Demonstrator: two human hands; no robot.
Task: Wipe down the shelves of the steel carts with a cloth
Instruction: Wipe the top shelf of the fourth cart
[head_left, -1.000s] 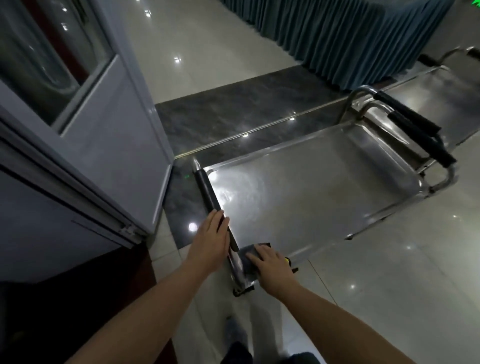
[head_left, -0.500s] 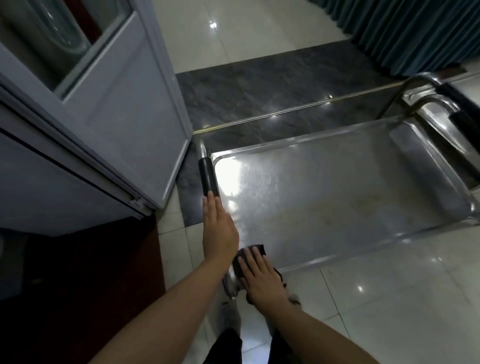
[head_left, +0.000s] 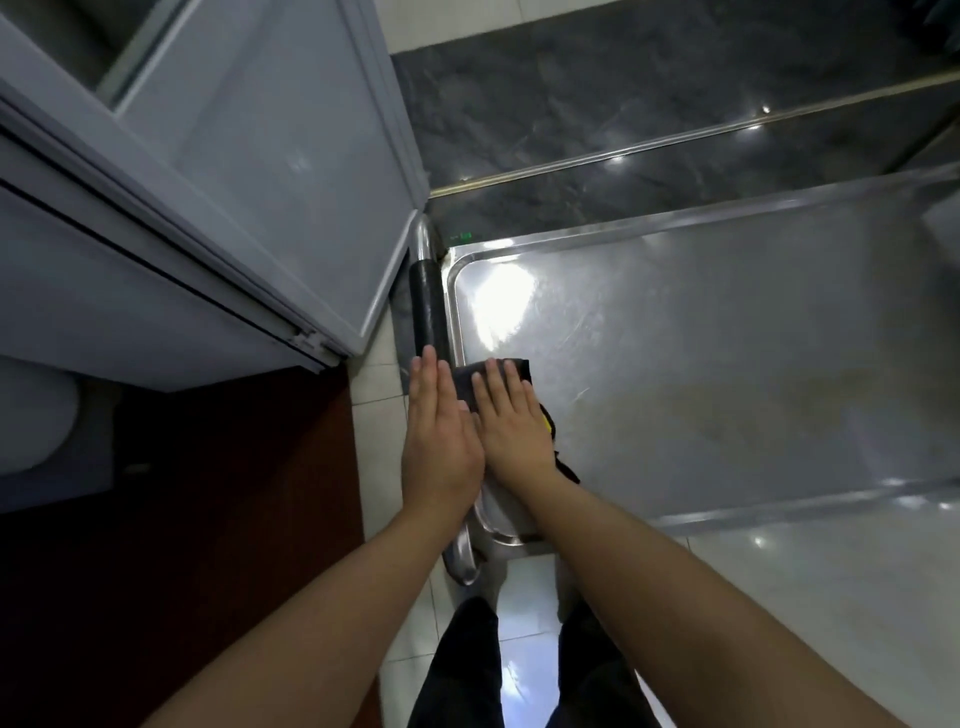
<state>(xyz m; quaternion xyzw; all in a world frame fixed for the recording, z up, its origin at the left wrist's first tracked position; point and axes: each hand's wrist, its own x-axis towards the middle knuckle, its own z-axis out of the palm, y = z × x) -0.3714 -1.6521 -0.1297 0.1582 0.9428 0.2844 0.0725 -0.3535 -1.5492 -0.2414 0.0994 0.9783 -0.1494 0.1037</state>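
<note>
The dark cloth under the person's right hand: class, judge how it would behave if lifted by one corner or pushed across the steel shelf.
The dark cloth looks floppy: it lies folded flat under the right hand, so it would probably droop. On the glossy steel shelf it should slide easily. It seems light.

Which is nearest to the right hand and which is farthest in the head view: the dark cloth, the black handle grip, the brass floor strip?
From the right hand:
1. Dark cloth, directly under its fingers, on the cart shelf's left end.
2. Black handle grip, ahead and to the left, beside the shelf rim.
3. Brass floor strip, far ahead, across the dark floor.
</note>
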